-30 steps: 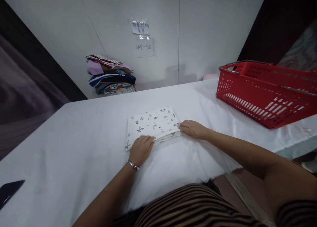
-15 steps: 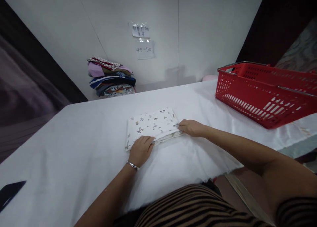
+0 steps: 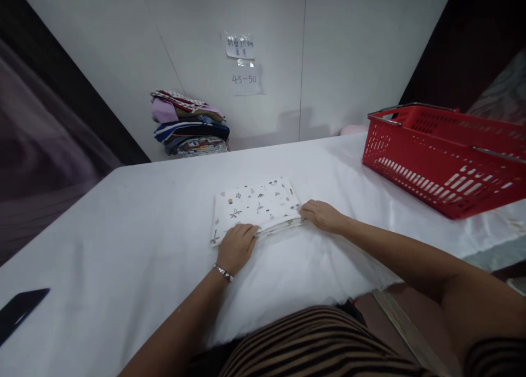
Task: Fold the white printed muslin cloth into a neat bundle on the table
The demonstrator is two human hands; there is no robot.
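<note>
A folded white cloth (image 3: 258, 201) with a small grey and brown print lies flat on the white-covered table. Several layers show along its near edge. My left hand (image 3: 238, 248), with a bracelet at the wrist, is closed over the left part of that edge, fingers on top and thumb toward the layers. At the near right corner, my right hand (image 3: 322, 215) pinches the cloth. Both thumbs are partly hidden.
A red plastic basket (image 3: 435, 169) with metal handles stands at the right. A pile of folded clothes (image 3: 191, 125) sits beyond the table's far edge, by a wall with paper notes (image 3: 246, 80). A dark flat object (image 3: 22, 308) lies at the left.
The view has shifted slightly, so the scene sits a little further right. Both hands keep almost the same places on the folded cloth.
</note>
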